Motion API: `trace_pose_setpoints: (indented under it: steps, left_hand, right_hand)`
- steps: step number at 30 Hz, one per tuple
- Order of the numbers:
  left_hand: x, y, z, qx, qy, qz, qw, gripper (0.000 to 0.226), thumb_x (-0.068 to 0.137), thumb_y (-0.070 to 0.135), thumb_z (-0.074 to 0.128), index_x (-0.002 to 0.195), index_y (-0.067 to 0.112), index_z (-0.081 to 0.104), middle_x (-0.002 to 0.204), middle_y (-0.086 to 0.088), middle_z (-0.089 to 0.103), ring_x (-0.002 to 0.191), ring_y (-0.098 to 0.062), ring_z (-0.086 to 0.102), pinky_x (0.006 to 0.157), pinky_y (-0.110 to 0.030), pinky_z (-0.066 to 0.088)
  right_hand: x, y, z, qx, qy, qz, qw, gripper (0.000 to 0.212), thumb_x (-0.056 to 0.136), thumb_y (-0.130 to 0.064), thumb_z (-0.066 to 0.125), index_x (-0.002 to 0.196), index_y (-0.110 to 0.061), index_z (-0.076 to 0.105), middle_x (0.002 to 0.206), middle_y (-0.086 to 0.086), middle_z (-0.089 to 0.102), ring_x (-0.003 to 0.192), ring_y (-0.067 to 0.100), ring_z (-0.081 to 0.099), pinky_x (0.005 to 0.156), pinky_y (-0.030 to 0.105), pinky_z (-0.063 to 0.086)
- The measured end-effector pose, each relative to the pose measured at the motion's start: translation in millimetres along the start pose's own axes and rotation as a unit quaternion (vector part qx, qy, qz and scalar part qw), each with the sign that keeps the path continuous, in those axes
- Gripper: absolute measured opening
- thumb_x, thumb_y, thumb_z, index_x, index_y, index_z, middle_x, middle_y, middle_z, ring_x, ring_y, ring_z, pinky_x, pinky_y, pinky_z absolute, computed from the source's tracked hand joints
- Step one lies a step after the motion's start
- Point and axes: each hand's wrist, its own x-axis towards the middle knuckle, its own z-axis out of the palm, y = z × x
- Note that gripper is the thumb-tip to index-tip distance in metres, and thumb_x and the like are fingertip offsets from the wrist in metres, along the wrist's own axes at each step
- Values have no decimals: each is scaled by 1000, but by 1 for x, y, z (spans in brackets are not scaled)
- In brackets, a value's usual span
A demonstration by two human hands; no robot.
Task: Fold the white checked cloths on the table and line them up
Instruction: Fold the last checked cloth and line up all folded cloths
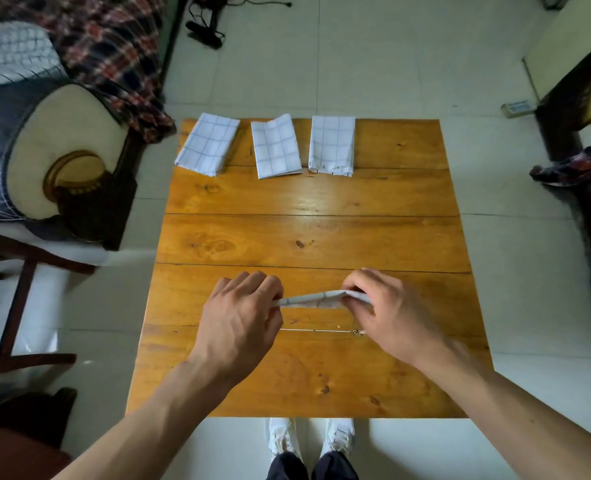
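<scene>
— Where's the cloth?
— Above the near table, long axis left-right, left hand and right hand pinching its ends.
— Folded?
— Seemingly; three folded cloths lie far side.

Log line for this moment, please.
both hands grip fourth cloth above table | three folded cloths in row at far edge | placing pending

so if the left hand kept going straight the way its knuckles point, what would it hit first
Probably nothing soon. The left hand points away along bare table; the first thing in that line looks like the middle folded cloth at the far edge, though depth is unclear.
</scene>
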Motion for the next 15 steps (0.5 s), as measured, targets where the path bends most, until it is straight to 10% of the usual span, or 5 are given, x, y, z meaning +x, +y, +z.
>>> trace_pose_setpoints:
  steps: [15]
  left_hand:
    - [-25,90,-193,-34,74,86,993,24,81,10,76,89,21,56,81,8,57,69,-17,53,62,-40,49]
  right_hand:
    - [-49,-156,-184,-61,46,-14,997,13,91,-21,68,91,-28,58,86,-16,57,74,7,55,62,31,50]
